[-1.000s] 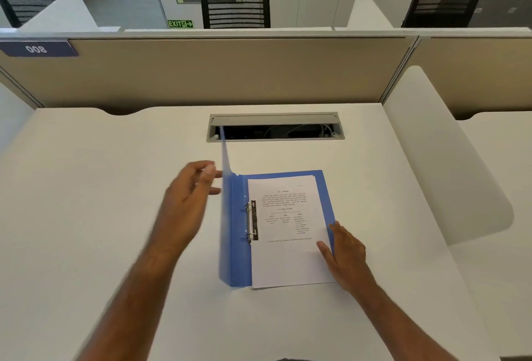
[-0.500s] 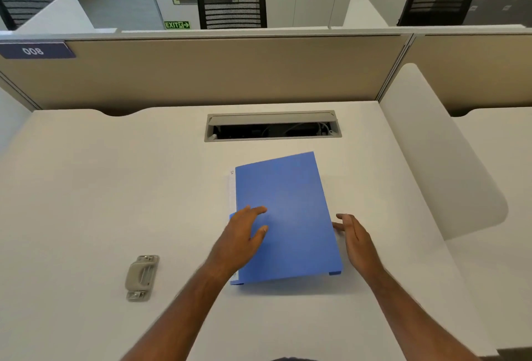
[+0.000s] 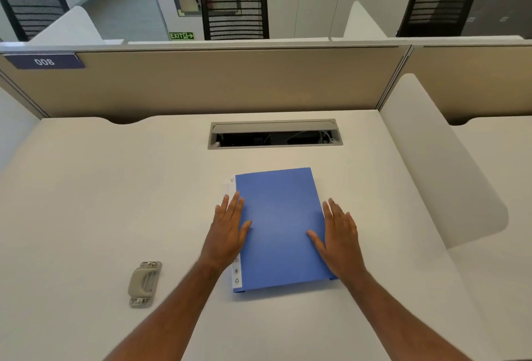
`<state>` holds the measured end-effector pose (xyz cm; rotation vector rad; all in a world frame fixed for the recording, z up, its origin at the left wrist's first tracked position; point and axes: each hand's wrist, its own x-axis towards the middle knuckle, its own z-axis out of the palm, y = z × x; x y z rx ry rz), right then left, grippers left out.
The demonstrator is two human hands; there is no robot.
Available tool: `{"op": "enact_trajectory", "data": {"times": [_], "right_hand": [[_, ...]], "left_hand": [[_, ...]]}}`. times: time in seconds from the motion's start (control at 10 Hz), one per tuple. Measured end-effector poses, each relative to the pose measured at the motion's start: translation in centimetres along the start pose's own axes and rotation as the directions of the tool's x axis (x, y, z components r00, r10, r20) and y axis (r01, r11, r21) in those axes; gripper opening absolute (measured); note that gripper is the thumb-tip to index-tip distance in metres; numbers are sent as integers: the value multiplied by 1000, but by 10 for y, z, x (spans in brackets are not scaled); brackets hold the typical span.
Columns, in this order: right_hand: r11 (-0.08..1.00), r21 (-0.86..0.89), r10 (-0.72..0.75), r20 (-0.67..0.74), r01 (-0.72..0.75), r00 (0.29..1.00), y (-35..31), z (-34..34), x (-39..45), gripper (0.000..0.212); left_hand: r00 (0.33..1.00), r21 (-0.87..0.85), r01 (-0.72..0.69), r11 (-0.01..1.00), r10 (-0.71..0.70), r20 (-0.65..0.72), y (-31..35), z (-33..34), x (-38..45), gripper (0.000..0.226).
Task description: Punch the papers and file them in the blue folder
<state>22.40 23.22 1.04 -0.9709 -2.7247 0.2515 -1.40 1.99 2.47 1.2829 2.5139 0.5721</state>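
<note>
Both my left hand [image 3: 227, 231] and right hand [image 3: 339, 234] lie with fingers flat on the closed blue folder [image 3: 279, 225]; uneven pressing could skid it toward the punch [image 3: 144, 283] at eight o'clock.

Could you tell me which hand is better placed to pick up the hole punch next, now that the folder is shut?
Left. The left hand rests flat on the blue folder's spine edge, on the side where the hole punch lies. The right hand would have to cross the folder.
</note>
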Motion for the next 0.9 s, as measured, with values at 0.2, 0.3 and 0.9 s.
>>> {"op": "enact_trajectory", "data": {"times": [0.2, 0.3, 0.9], "right_hand": [[981, -117, -134, 173, 155, 976, -8, 2, 25, 77], [971, -121, -174, 225, 205, 959, -15, 4, 33, 78], [979, 25, -204, 212, 203, 956, -25, 18, 36, 89]], "left_hand": [[998, 70, 51, 996, -54, 31, -10, -3, 17, 102], [997, 64, 68, 996, -70, 17, -10, -4, 21, 108], [998, 146, 64, 987, -65, 1, -17, -4, 14, 98]]}}
